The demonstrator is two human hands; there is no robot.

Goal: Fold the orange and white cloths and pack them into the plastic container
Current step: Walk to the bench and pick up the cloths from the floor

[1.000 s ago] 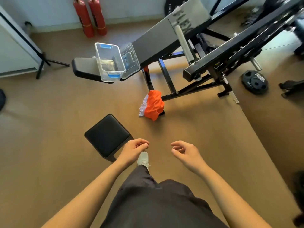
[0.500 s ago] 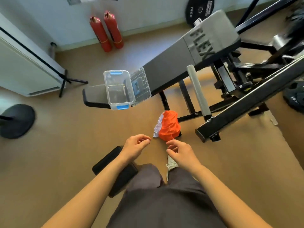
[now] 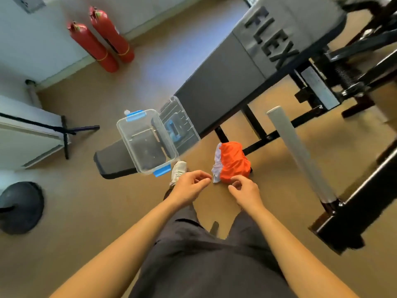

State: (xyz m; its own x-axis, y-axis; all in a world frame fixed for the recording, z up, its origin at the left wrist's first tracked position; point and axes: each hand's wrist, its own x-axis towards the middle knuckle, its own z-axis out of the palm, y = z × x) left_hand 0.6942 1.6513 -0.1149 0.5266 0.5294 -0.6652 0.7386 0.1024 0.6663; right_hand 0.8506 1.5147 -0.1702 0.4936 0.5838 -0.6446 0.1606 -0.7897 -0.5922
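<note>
Orange cloth (image 3: 234,162) bunched with white cloth (image 3: 217,168) on floor (image 3: 86,211). Left grip (image 3: 189,188) and right grip (image 3: 245,192) loosely curled, empty. Liable to lift as one tangled lump.

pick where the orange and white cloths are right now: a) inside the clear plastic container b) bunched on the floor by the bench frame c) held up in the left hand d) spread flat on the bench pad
B: the orange cloth and white cloth lie bunched together on the floor at the weight bench frame's foot, and the plastic container shows nothing inside.
</note>
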